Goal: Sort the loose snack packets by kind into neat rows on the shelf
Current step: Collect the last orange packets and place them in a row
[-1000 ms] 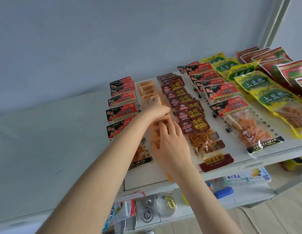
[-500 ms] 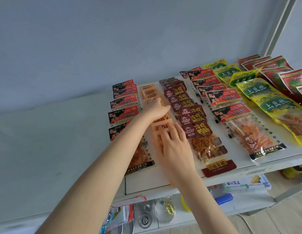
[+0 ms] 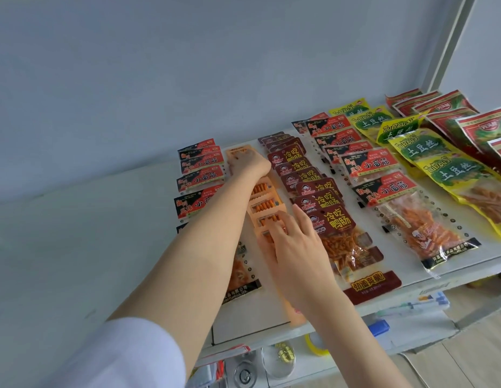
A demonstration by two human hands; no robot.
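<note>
Ahead of you a plain pale blue-grey wall [image 3: 187, 65] fills the far side, evenly and softly lit, with no windows in sight. At the far right you see a light upright post [image 3: 450, 43] of the shelving frame rising out of view. The white shelf board [image 3: 61, 247] stretches away to your left. Below its near edge sits a lower shelf [image 3: 411, 329] holding small clutter, and at the near right you can make out light wood-look floor [image 3: 473, 357].
</note>
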